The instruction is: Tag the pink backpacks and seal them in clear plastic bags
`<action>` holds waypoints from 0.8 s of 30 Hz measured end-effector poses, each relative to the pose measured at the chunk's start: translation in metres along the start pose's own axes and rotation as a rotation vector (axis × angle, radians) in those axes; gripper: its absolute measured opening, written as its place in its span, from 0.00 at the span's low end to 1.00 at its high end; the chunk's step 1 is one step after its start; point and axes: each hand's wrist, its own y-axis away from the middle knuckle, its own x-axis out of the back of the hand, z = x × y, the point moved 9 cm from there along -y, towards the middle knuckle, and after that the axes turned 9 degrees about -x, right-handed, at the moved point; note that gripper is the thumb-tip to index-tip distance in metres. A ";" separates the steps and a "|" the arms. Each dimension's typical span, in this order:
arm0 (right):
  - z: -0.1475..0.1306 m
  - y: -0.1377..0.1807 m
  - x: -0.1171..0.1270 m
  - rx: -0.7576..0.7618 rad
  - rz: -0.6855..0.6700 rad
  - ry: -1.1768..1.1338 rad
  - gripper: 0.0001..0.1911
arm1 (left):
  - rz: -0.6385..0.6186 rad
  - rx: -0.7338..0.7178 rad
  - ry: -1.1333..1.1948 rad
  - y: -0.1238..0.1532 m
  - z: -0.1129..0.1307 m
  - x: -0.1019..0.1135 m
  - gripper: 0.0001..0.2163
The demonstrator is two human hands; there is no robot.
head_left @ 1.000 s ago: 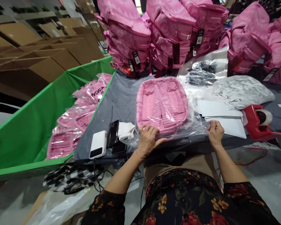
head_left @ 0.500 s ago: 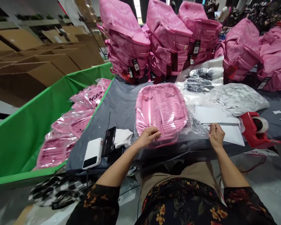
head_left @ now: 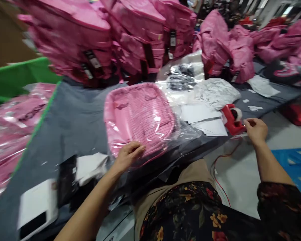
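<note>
A pink backpack (head_left: pixel 137 113) in a clear plastic bag (head_left: pixel 188 132) lies in front of me on the grey-covered table. My left hand (head_left: pixel 130 154) is on its near edge, thumb and fingers drawn together on the plastic. To the right, my right hand (head_left: pixel 257 130) pinches at the front end of a red tape dispenser (head_left: pixel 232 120), where the tape leaves its cutter. The tape end between those fingertips is too small to see clearly. White papers (head_left: pixel 203 117) lie between the bagged backpack and the dispenser.
Upright pink backpacks (head_left: pixel 137 36) with black tags line the back. A clear bag of dark items (head_left: pixel 182 78) and a bag of white pieces (head_left: pixel 217 92) stand before them. At left are a green-edged bin (head_left: pixel 22 72) with bagged pink goods, a white power bank (head_left: pixel 37 204) and a black case (head_left: pixel 66 180).
My right hand has gone from the plastic bag's edge by the papers to the tape dispenser. My left hand stays on the bagged backpack. The view has turned right.
</note>
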 end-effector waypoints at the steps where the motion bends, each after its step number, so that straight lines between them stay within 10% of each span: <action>1: 0.011 -0.010 0.006 -0.059 -0.002 0.037 0.08 | 0.001 0.029 -0.013 0.001 0.000 0.001 0.23; 9: 0.072 -0.034 -0.025 -0.387 -0.319 -0.134 0.14 | 0.015 0.130 -0.061 0.003 -0.031 0.009 0.27; 17: 0.071 -0.042 -0.017 -0.366 -0.236 -0.313 0.14 | 0.050 0.174 -0.114 0.000 -0.011 0.009 0.19; 24: 0.084 0.019 -0.017 -0.429 -0.292 -0.558 0.23 | 0.041 0.162 -0.113 -0.003 0.007 0.009 0.15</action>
